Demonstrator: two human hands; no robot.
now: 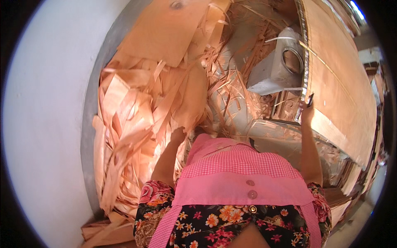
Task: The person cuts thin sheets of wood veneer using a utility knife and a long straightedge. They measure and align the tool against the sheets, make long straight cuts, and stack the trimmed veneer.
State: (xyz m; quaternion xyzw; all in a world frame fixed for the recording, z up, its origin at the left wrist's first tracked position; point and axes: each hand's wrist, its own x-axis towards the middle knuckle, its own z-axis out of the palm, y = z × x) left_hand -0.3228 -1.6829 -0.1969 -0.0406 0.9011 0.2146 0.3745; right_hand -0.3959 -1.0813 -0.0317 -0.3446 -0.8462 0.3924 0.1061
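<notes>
My left hand (178,134) hangs low at the edge of a big heap of torn wood veneer scraps (128,107). Its fingers are blurred and partly lost against the scraps, so its grip is unclear. At the edge of a stack of pale wood veneer sheets (343,82), my right hand (307,108) is closed on a small dark pointed tool (310,99), whose kind I cannot make out. A thin yellowish strip (326,64) lies across the top sheet, above that hand.
A grey block with a round opening (269,74) stands left of the stack among veneer shreds. Larger veneer sheets (161,33) lie on the heap's far end. A white wall (45,124) with a grey base runs along the left. More stacked boards (351,177) stand at right.
</notes>
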